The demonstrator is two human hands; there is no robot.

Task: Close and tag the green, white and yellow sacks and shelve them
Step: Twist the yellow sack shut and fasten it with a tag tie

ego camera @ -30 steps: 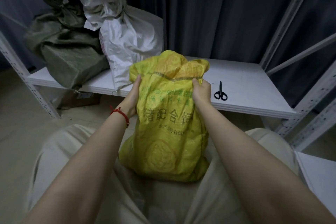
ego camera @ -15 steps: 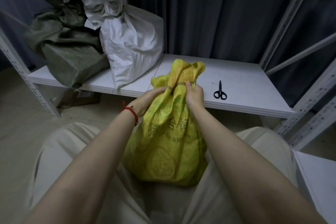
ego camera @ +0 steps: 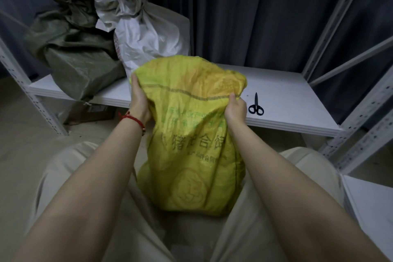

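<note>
Fig.: head view, looking fwd and down.

(a) Yellow woven-plastic sack [ego camera: 191, 144] with green printed characters, upright betw. the person's thighs, base low in the gap betw. the knees. The top is spread wide from hand to hand. A dark stitched hem line runs across just below the top edge. In this view the top overlaps the front edge of the white shelf board [ego camera: 287, 100].

(b) Left hand [ego camera: 139, 100]: grips the sack's upper left edge, palm against the fabric, fingers wrapped round to the far side. Thin red cord bracelet [ego camera: 133, 119] at the wrist.

(c) Right hand [ego camera: 235, 108]: clenched on the upper right edge at hem level, fabric bunched in the fist.

(d) Dull green woven sack [ego camera: 78, 59], neck tied, lying at the left end of the shelf board.

(e) White woven sack [ego camera: 148, 36], neck bunched, just beside (d) on its right, leaning and touching it. Whether either carries a tag cannot be told.

(f) Small black-handled scissors [ego camera: 256, 106], flat on the board near its front edge, blades pointing away, just right of the right hand, not touched.

(g) Pale beige trousers [ego camera: 70, 176] on both legs, lower frame.

(h) Dark pleated curtain [ego camera: 244, 17] behind the rack. White perforated metal uprights [ego camera: 361, 117] at right. Brown cardboard box [ego camera: 91, 112] on the floor below the board.
</note>
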